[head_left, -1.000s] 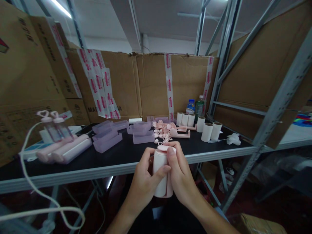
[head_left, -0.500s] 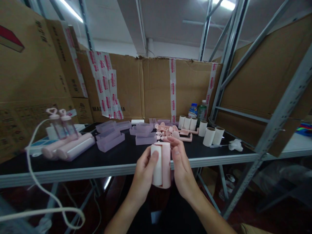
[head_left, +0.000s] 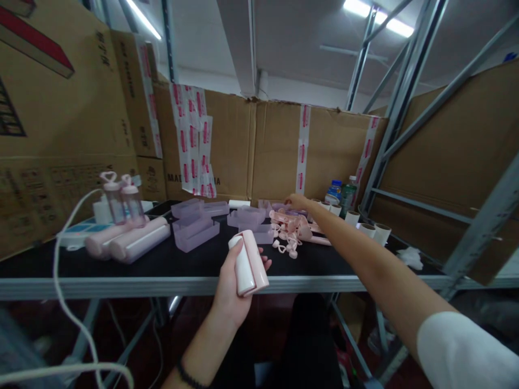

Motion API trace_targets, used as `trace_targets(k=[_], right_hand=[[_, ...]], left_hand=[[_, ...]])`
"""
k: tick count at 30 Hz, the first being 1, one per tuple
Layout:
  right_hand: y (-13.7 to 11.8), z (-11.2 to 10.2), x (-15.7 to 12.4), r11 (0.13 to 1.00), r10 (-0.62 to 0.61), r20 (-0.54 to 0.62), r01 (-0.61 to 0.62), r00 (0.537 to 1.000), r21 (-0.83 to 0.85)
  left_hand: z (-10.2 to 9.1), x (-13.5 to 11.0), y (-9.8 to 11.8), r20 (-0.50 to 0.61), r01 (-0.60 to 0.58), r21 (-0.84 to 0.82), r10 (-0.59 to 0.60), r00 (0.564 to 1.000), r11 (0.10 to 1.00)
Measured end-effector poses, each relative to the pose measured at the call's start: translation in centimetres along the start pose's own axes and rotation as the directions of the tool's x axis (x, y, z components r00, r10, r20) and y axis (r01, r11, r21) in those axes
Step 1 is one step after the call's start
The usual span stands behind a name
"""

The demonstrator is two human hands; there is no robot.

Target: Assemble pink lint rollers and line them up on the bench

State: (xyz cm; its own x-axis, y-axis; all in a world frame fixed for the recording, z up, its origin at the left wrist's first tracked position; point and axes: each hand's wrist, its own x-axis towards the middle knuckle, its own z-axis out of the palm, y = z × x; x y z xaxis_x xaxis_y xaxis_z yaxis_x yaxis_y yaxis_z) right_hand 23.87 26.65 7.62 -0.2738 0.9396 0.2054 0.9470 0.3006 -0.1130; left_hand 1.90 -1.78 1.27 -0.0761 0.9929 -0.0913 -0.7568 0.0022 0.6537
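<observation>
In my left hand point(head_left: 233, 289) lies a lint roller point(head_left: 249, 265), its white roll set in a pale pink curved cover, tilted over the front of the table. My fingers wrap round it from behind, the thumb on the white side. My right hand point(head_left: 299, 202) reaches far over the table to the back of a heap of pink plastic parts point(head_left: 294, 224), beside the translucent purple covers. Its fingertips point down and away, and what they touch is hidden. Small pink heart-shaped loops point(head_left: 287, 247) lie at the front of the heap.
Translucent purple boxes point(head_left: 197, 233) stand left of the heap. Farther left are two pink-and-white rollers point(head_left: 140, 240), two small clear bottles point(head_left: 132, 202) and a white cable point(head_left: 60, 292). White rolls point(head_left: 381, 233), drink bottles point(head_left: 348, 194) and crumpled tissue point(head_left: 410, 258) are at right.
My right hand has left the lint roller and stretched forward to the back of the pink heap. My left hand keeps the roller, now tilted and further left. The view has shifted.
</observation>
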Motion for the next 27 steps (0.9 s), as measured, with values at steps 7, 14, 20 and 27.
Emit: trace_targets(k=[7,14,20,27], right_hand=[[1.4,3.5,3.0,0.99,0.054,0.094,-0.041,0.994,-0.136],[1.7,3.7,2.0,0.99,0.106,0.062,-0.099,0.992,-0.098],[0.6,2.2,-0.5,0.981,0.17,-0.102,-0.159,0.98,0.108],[-0.4,-2.3,-5.4,0.901,0.239,-0.448,-0.025,0.862,0.433]], left_hand=[[-0.4,-0.1,-0.2,-0.001,0.026,0.069,-0.026,1.0,0.997],[-0.1,-0.4,-0.2,0.054,0.011,0.109,-0.017,0.998,0.994],[0.6,-1.0,0.7,0.058,0.107,0.025,-0.109,0.992,0.994],[0.9,-1.7,1.5,0.023,-0.021,0.111,0.019,1.0,0.994]])
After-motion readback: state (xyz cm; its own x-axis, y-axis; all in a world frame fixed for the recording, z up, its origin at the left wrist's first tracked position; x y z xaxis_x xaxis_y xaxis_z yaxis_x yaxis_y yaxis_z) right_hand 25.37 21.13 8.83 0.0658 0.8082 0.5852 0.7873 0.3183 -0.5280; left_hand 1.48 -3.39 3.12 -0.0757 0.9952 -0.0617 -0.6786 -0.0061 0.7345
